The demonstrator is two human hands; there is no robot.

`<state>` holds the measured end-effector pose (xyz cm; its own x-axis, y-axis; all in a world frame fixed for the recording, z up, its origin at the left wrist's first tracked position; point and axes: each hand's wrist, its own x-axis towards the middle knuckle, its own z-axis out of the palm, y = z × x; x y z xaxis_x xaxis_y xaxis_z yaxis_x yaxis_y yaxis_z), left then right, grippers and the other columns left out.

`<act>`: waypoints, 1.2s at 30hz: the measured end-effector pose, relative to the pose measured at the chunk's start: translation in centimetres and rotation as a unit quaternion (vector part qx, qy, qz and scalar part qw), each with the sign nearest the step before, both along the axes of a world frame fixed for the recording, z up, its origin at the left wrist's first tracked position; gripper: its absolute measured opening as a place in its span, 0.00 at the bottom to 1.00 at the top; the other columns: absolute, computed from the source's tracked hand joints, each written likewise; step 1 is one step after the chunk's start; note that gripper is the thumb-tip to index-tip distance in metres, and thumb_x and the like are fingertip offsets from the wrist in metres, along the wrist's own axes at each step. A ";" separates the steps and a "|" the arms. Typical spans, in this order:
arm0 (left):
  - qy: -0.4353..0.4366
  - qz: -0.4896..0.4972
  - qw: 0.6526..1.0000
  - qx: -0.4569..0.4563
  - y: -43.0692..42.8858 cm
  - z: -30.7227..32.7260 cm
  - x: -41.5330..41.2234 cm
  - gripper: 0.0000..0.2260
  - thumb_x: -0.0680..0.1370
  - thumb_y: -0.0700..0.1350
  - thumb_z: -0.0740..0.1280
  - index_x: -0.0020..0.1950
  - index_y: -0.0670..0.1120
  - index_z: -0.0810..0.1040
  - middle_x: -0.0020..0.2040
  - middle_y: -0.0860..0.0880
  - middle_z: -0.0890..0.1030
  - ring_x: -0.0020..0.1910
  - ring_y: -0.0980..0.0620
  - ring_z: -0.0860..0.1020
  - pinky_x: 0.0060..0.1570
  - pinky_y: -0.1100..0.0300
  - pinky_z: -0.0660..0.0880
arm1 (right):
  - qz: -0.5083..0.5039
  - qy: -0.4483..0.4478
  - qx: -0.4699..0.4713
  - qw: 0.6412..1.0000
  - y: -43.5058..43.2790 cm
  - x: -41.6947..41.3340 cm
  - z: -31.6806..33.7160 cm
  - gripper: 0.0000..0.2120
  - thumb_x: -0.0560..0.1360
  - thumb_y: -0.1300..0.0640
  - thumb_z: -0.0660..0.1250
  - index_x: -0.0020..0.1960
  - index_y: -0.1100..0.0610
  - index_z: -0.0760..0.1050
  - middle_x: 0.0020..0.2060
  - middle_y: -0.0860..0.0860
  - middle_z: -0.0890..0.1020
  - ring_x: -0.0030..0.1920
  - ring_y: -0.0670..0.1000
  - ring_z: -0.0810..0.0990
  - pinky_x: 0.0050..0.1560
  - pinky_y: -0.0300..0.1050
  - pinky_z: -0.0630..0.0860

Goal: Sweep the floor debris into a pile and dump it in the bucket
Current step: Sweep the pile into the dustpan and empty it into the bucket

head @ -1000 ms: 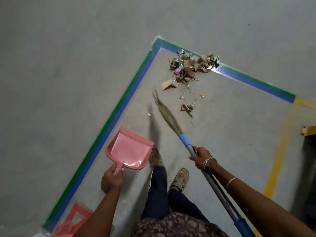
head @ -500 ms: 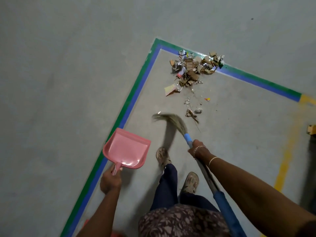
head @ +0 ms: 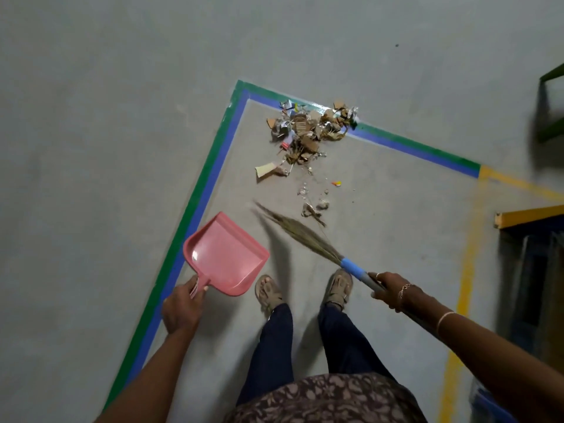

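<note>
A pile of cardboard and paper scraps, the debris pile, lies in the taped corner of the grey floor. Smaller loose bits trail from it toward my feet. My right hand grips the handle of a grass broom, whose blue collar sits just ahead of my fingers; its bristles point up-left, close to the loose bits. My left hand holds the handle of a pink dustpan, which hangs empty above the floor left of my feet. No bucket is in view.
Green and blue tape marks the corner; a yellow line runs down the right. A yellow-edged rack and a dark green frame stand at the right edge. My two sandalled feet stand between dustpan and broom.
The broom head has swung from the left over to the right and lower, next to the loose bits. I have stepped closer to the pile, feet now side by side.
</note>
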<state>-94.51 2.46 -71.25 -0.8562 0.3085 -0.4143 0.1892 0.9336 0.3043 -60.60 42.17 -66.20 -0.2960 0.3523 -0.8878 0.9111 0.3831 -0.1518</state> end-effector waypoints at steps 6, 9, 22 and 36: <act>-0.018 -0.022 0.999 -0.019 0.9 -2.0 2.6 0.16 0.75 0.60 0.70 0.60 0.55 0.81 0.43 0.46 0.82 0.45 0.38 0.81 0.40 0.50 0.78 | 0.027 -0.083 0.011 0.996 3.0 4.5 -0.9 0.11 0.76 0.57 0.69 0.56 0.60 0.73 0.42 0.54 0.78 0.29 0.51 0.78 0.27 0.42 0.77; -0.022 -0.012 0.999 -0.040 1.2 -2.5 4.8 0.19 0.74 0.63 0.68 0.59 0.55 0.81 0.43 0.47 0.82 0.43 0.40 0.81 0.39 0.52 0.77 | -0.026 -0.090 0.059 0.994 5.3 5.0 -3.1 0.10 0.75 0.58 0.69 0.52 0.60 0.71 0.44 0.57 0.78 0.30 0.53 0.79 0.29 0.44 0.78; -0.023 0.058 0.998 -0.013 7.8 0.6 12.8 0.14 0.75 0.62 0.69 0.53 0.55 0.83 0.38 0.50 0.81 0.38 0.45 0.81 0.36 0.52 0.79 | -0.063 0.042 0.139 0.987 17.1 0.6 -6.6 0.23 0.72 0.51 0.71 0.66 0.53 0.72 0.51 0.58 0.81 0.45 0.61 0.83 0.47 0.56 0.82; -0.033 0.149 0.988 -0.008 17.5 3.7 17.3 0.16 0.74 0.52 0.75 0.61 0.50 0.84 0.48 0.43 0.85 0.47 0.38 0.82 0.43 0.52 0.76 | -0.067 0.046 -0.030 0.996 11.6 13.8 0.0 0.25 0.76 0.56 0.69 0.72 0.55 0.70 0.39 0.55 0.81 0.27 0.49 0.79 0.23 0.41 0.74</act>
<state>-77.19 19.93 -67.55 -0.8793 0.0397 -0.4746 -0.1143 0.9498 0.2912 -46.77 53.74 -66.17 -0.3319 0.3411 -0.8795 0.9344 0.2470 -0.2568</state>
